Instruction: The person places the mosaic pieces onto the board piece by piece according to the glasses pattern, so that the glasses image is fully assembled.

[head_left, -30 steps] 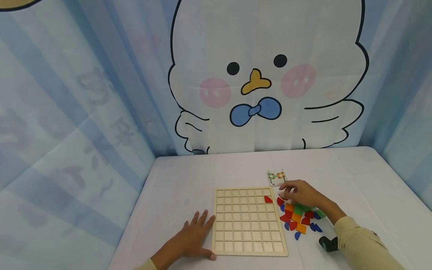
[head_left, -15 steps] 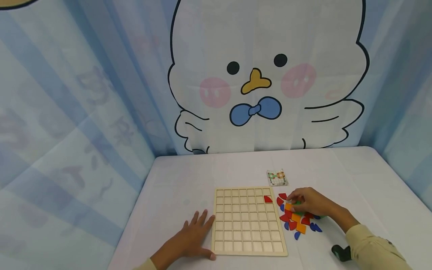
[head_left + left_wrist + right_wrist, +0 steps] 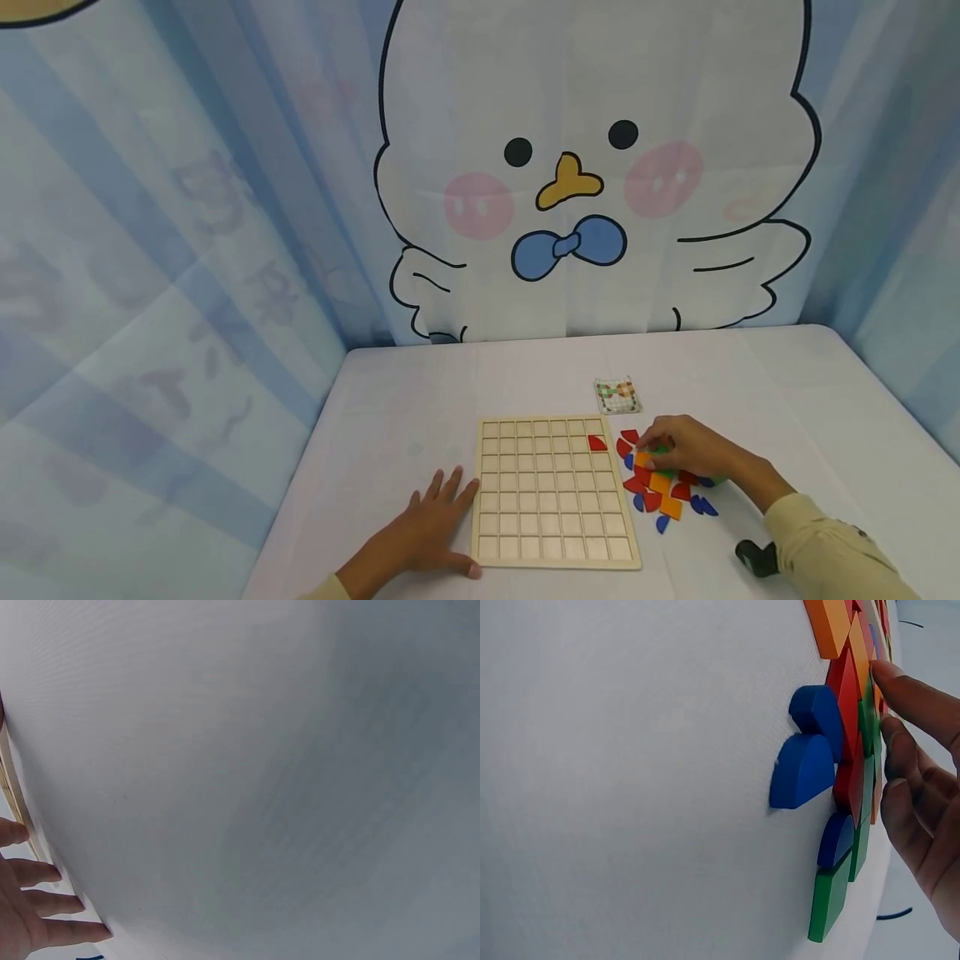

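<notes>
A square wooden grid board (image 3: 556, 564) lies on the table, with a red quarter-circle piece (image 3: 597, 443) in a cell near its upper right. My left hand (image 3: 427, 527) is spread flat along the board's left edge; its fingers also show in the left wrist view. Beside the board's right edge lies a heap of coloured pieces. My right hand (image 3: 693, 447) is over the heap's far part, fingers bent and apart, tips at an orange square (image 3: 642, 459) and green pieces (image 3: 865, 724). Two blue half-round pieces (image 3: 804, 772) lie at the heap's near edge.
A small printed pattern card (image 3: 618, 396) lies behind the board's upper right corner. Next to the right sleeve sits a dark green object (image 3: 756, 558). A curtain with a cartoon bird (image 3: 570, 292) hangs behind the table.
My right hand has come back from the heap's far left end, near the card, to over the heap. A red piece it covered now shows there. The left hand stays put.
</notes>
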Action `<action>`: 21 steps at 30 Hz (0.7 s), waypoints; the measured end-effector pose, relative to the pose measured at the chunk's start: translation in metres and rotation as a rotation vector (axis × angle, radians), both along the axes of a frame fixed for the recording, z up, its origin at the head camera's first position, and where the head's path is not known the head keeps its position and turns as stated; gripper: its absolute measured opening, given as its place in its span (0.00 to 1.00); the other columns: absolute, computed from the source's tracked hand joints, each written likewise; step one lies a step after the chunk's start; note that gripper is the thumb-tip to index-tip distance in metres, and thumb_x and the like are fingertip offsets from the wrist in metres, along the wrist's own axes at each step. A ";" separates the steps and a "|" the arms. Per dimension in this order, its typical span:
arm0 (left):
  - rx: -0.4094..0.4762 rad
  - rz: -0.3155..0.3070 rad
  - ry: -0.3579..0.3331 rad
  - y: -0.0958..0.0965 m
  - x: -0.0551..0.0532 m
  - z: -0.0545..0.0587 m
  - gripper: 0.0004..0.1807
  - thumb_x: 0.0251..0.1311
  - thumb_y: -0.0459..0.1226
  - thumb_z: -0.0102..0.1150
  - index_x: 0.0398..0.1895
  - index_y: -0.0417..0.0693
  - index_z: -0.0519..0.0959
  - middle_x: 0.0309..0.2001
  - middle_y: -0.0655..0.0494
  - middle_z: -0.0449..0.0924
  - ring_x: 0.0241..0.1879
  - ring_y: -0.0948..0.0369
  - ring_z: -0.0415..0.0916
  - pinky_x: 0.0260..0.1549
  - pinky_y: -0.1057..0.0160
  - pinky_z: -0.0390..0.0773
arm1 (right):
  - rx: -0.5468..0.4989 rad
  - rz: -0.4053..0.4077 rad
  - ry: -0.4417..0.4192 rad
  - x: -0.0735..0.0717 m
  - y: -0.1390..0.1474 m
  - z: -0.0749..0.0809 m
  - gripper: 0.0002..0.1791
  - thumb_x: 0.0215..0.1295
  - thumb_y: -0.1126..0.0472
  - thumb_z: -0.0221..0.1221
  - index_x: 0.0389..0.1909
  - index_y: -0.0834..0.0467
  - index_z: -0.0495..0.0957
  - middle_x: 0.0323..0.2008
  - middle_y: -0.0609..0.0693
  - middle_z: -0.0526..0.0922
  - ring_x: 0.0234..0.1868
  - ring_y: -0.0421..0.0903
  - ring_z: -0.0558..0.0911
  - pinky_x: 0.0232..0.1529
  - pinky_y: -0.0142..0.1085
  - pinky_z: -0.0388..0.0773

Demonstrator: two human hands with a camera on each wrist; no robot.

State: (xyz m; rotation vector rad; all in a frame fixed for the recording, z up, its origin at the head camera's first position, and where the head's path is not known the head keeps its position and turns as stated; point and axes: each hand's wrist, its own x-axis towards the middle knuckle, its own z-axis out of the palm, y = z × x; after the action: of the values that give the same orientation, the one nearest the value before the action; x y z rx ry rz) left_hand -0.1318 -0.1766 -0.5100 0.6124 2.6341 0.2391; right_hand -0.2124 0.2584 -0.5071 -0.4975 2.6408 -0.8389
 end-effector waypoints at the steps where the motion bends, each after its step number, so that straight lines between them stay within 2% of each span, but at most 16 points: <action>1: -0.001 0.001 -0.001 0.000 0.000 0.000 0.67 0.39 0.75 0.63 0.81 0.55 0.52 0.80 0.39 0.44 0.76 0.32 0.45 0.61 0.25 0.62 | 0.002 -0.004 0.000 0.000 0.000 0.000 0.13 0.59 0.55 0.71 0.45 0.51 0.88 0.35 0.41 0.81 0.38 0.42 0.75 0.40 0.30 0.79; 8: -0.010 0.000 0.002 0.002 0.000 0.003 0.66 0.40 0.75 0.63 0.81 0.54 0.52 0.80 0.39 0.45 0.76 0.32 0.45 0.61 0.25 0.62 | 0.027 -0.034 0.007 -0.004 0.002 -0.002 0.15 0.58 0.54 0.72 0.45 0.52 0.88 0.37 0.43 0.81 0.40 0.42 0.77 0.47 0.41 0.83; 18: -0.006 0.005 -0.008 0.003 0.002 0.006 0.66 0.40 0.74 0.65 0.80 0.53 0.53 0.80 0.39 0.45 0.76 0.32 0.45 0.61 0.25 0.62 | 0.053 -0.004 -0.006 -0.005 -0.001 0.000 0.14 0.57 0.55 0.72 0.45 0.51 0.89 0.37 0.42 0.80 0.39 0.41 0.75 0.46 0.36 0.80; 21: -0.007 0.000 -0.002 0.002 0.002 0.006 0.66 0.41 0.73 0.65 0.80 0.53 0.53 0.80 0.39 0.45 0.76 0.32 0.46 0.61 0.25 0.62 | 0.070 0.023 -0.001 -0.005 -0.002 0.002 0.15 0.57 0.54 0.72 0.46 0.50 0.89 0.38 0.42 0.80 0.40 0.41 0.75 0.48 0.38 0.80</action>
State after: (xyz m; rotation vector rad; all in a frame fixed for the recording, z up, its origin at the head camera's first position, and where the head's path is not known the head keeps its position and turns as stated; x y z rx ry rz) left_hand -0.1300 -0.1743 -0.5038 0.6093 2.6320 0.2305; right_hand -0.2171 0.2562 -0.5052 -0.5078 2.6483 -0.7365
